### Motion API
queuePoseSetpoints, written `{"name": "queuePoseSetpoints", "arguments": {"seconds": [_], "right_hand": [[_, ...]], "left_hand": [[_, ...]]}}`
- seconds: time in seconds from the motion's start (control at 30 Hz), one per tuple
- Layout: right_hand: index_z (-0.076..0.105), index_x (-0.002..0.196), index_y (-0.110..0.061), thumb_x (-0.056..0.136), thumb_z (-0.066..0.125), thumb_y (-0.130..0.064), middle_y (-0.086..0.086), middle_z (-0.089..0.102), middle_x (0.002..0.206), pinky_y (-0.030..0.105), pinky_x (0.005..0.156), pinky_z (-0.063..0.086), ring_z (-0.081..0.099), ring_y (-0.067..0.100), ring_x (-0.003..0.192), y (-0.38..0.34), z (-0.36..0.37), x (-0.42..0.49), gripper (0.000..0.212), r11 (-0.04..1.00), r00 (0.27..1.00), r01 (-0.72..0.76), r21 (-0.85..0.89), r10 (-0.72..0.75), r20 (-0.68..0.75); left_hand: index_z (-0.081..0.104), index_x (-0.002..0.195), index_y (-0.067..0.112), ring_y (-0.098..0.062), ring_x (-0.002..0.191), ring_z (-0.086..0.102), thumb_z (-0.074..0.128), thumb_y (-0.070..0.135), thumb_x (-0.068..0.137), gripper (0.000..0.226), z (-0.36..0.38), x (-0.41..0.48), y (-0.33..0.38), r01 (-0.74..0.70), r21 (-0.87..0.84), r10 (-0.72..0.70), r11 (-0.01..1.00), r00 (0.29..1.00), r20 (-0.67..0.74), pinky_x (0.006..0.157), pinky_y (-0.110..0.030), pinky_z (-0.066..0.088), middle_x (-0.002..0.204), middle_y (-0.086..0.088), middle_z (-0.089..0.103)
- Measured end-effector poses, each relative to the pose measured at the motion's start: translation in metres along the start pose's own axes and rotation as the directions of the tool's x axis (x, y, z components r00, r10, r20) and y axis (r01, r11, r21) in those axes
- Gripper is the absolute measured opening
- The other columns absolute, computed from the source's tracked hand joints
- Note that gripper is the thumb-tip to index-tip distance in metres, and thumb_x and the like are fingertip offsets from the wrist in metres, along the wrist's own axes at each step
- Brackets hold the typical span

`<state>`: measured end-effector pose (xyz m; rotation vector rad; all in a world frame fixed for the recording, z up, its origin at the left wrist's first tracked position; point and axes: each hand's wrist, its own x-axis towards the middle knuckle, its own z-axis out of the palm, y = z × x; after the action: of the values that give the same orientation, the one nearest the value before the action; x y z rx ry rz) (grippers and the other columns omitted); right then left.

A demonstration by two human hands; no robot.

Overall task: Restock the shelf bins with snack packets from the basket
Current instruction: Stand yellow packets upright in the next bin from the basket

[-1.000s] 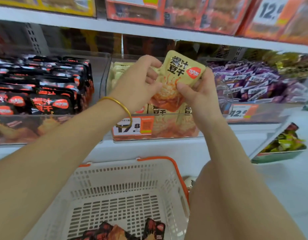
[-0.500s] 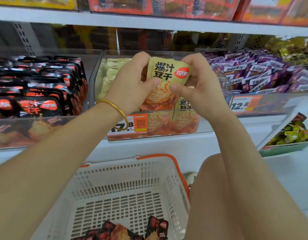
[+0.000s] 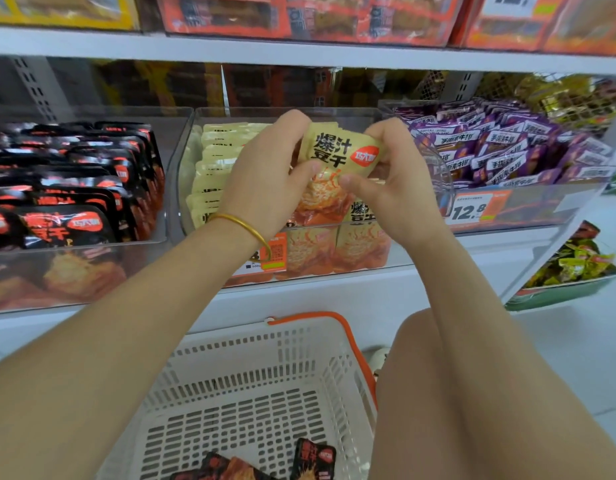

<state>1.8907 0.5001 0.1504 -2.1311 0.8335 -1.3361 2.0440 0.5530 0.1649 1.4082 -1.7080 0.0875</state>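
Where the two hands meet above the clear middle bin, they cover much of the yellow packet held between them. The left hand pinches its left edge, thumb in front and fingers curled behind. The right hand grips the right edge the same way. Only the packet's printed top and part of its orange picture show; its lower end is lost behind the thumbs. It is upright over the front of the bin, above rows of other yellow packets, some hidden by the hands. A gold bangle on the left wrist crosses the bin's price tag, so the number cannot be read. Below, the white basket is cut off by the bottom edge, and only the tops of a few black packets in it show. Purple packets fill the bin to the right.
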Motion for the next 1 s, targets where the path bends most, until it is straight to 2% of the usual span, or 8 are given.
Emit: {"name": "queuePoseSetpoints", "arguments": {"seconds": [0.17,0.37,0.47,0.53,0.63,0.87,0.93,1.0], "right_hand": [[0.039,0.096,-0.021,0.081,0.069,-0.005,-0.018,0.052,0.082,0.018,0.071,0.047,0.055,-0.003,0.078,0.007,0.002,-0.010,0.037,1.000,1.000,-0.006,0.002,0.006,-0.016],[0.039,0.097,-0.020,0.082,0.069,-0.005,-0.017,0.053,0.084,0.009,0.064,0.046,0.056,-0.007,0.076,-0.008,0.000,0.011,0.037,0.998,0.990,-0.024,-0.052,0.031,0.141],[0.039,0.093,-0.025,0.081,0.071,-0.006,-0.017,0.054,0.084,0.014,0.067,0.048,0.057,-0.002,0.079,-0.004,0.000,0.006,0.039,0.999,0.997,-0.024,-0.037,0.027,0.068],[0.039,0.094,-0.024,0.080,0.071,-0.008,-0.016,0.054,0.083,0.021,0.071,0.050,0.058,0.001,0.080,0.003,0.002,-0.003,0.038,0.999,0.998,-0.054,0.000,0.054,-0.009],[0.039,0.099,-0.019,0.081,0.071,-0.008,-0.018,0.053,0.084,0.015,0.069,0.049,0.058,-0.006,0.081,0.008,0.005,-0.012,0.039,0.996,0.993,-0.091,0.021,0.092,-0.073],[0.039,0.101,-0.022,0.081,0.070,-0.009,-0.014,0.051,0.087,0.029,0.076,0.048,0.056,0.013,0.089,0.007,0.001,-0.006,0.039,0.995,0.997,-0.078,-0.065,0.079,0.016],[0.037,0.102,-0.025,0.083,0.068,-0.008,-0.013,0.052,0.090,0.028,0.075,0.048,0.055,0.014,0.092,0.006,-0.003,-0.001,0.040,0.992,0.992,-0.081,-0.097,0.089,0.085],[0.036,0.102,-0.028,0.083,0.068,-0.009,-0.004,0.055,0.097,0.029,0.074,0.048,0.055,0.018,0.096,0.005,-0.004,0.004,0.041,0.988,0.984,-0.063,-0.144,0.085,0.155]], "left_hand": [[0.051,0.096,0.002,-0.029,0.082,0.056,0.059,0.016,0.087,0.019,0.003,-0.002,-0.001,-0.035,0.009,0.035,0.999,0.999,0.036,0.071,-0.050,0.048,0.090,-0.013,0.059],[0.051,0.099,0.011,-0.018,0.081,0.056,0.061,0.015,0.089,0.015,-0.004,-0.001,-0.006,0.106,-0.018,-0.106,0.994,0.994,0.001,0.066,-0.022,0.044,0.089,-0.001,0.058],[0.051,0.105,0.014,-0.010,0.083,0.054,0.066,0.015,0.085,0.025,-0.004,-0.007,-0.004,0.086,-0.044,-0.086,0.995,0.996,0.021,0.068,-0.019,0.044,0.091,0.009,0.056],[0.049,0.114,0.019,-0.013,0.093,0.049,0.074,0.020,0.078,0.044,-0.001,-0.013,-0.008,0.062,0.049,-0.066,0.997,0.994,0.085,0.079,-0.024,0.042,0.101,0.008,0.056],[0.047,0.118,0.018,-0.024,0.105,0.040,0.078,0.027,0.073,0.056,0.004,-0.021,-0.018,0.025,0.308,-0.063,0.951,0.992,0.114,0.084,-0.030,0.028,0.114,-0.001,0.052],[0.046,0.114,0.018,-0.027,0.108,0.038,0.077,0.041,0.070,0.059,0.007,-0.016,-0.015,0.076,0.496,-0.151,0.865,0.982,0.113,0.087,-0.037,0.030,0.114,-0.005,0.046],[0.047,0.112,0.020,-0.025,0.106,0.040,0.076,0.044,0.070,0.056,0.005,-0.012,-0.011,0.091,0.430,-0.173,0.898,0.973,0.155,0.088,-0.037,0.034,0.110,0.000,0.047],[0.050,0.108,0.024,-0.018,0.098,0.047,0.075,0.039,0.072,0.047,-0.002,-0.006,-0.006,0.160,0.153,-0.182,0.975,0.973,0.145,0.084,-0.033,0.043,0.101,0.007,0.051]]}}
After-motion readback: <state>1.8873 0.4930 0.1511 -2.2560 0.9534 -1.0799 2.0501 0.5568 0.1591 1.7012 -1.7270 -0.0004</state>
